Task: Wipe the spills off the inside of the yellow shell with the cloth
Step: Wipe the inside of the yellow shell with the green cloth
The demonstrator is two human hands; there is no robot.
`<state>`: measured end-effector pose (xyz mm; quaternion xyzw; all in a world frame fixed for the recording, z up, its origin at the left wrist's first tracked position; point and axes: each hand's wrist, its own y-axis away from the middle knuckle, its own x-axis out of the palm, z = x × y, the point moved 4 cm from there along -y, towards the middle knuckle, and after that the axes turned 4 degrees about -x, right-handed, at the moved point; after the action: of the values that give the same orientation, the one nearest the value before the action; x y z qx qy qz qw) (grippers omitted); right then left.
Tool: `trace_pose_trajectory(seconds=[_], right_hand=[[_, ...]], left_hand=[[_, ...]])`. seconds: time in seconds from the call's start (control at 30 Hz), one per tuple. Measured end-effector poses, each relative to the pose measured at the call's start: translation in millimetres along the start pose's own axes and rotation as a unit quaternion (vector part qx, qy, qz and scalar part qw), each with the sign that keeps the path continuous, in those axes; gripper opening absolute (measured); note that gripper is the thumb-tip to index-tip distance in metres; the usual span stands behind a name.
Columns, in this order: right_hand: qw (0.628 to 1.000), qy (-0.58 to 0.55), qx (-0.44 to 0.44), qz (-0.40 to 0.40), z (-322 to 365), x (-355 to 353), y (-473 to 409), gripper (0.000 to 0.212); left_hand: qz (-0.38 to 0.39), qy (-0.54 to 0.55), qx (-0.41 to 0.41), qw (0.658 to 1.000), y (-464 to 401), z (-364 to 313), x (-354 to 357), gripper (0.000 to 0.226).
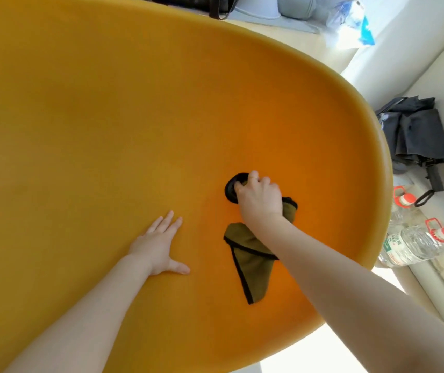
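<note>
A person's right forearm [350, 278], nearest the lens, reaches down into a yellow shell [108, 117], where the right hand [260, 197] curls its fingers [253, 177] around a bunched olive cloth [250, 265] and presses it against a black ring [231, 188] set in the shell's floor. The cloth's loose, black-edged tail trails back under the wrist and lies on the yellow surface. The left hand [159, 243] lies flat nearby, fingers straight and spread, palm resting on the shell well apart from the cloth.

The step in hand appears to be wiping around the ring. No spill can be made out on the yellow surface from this view. To do it well, the cloth is best kept wadded under the fingertips and worked round the ring's edge, where liquid would likely collect, with the flat hand steadying the shell; the dangling tail could drag residue across clean areas and might be gathered up.

Beyond the rim stand clear plastic water bottles [414, 243] with red caps; a label on one carries print too small to read. A folded dark umbrella [417, 130] lies further off.
</note>
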<state>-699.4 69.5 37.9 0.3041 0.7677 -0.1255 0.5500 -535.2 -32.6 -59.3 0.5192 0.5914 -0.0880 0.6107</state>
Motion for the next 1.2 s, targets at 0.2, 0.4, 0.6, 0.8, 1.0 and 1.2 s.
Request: trace_pose_trajectory(seconds=[0.2, 0.4, 0.6, 0.8, 1.0, 1.2], right_hand=[[0.991, 0.036, 0.095, -0.086, -29.8, -17.0, -5.4, 0.036], [0.997, -0.068, 0.042, 0.012, 19.0, 16.3, 18.7, 0.041], [0.999, -0.007, 0.017, 0.034, 8.1, 1.5, 36.3, 0.04], [0.981, 0.111, 0.134, -0.089, -80.2, -68.9, 34.0, 0.032], [0.976, 0.108, 0.154, -0.106, -88.9, -79.9, 45.5, 0.031], [0.993, 0.055, 0.101, -0.039, -49.9, -29.7, 72.3, 0.023]], left_hand=[[-0.012, -0.047, 0.013, 0.999, -1.9, -5.5, -5.5, 0.117], [-0.047, -0.035, 0.032, 0.998, -16.5, -9.0, -36.8, 0.067], [-0.152, -0.006, 0.153, 0.976, -23.0, -51.6, -68.4, 0.056], [-0.138, -0.011, 0.209, 0.968, -20.1, -93.5, -85.1, 0.071], [-0.053, -0.079, 0.157, 0.983, -31.8, -87.9, -53.6, 0.099], [-0.041, -0.068, 0.135, 0.988, -34.1, -91.0, -47.8, 0.107]])
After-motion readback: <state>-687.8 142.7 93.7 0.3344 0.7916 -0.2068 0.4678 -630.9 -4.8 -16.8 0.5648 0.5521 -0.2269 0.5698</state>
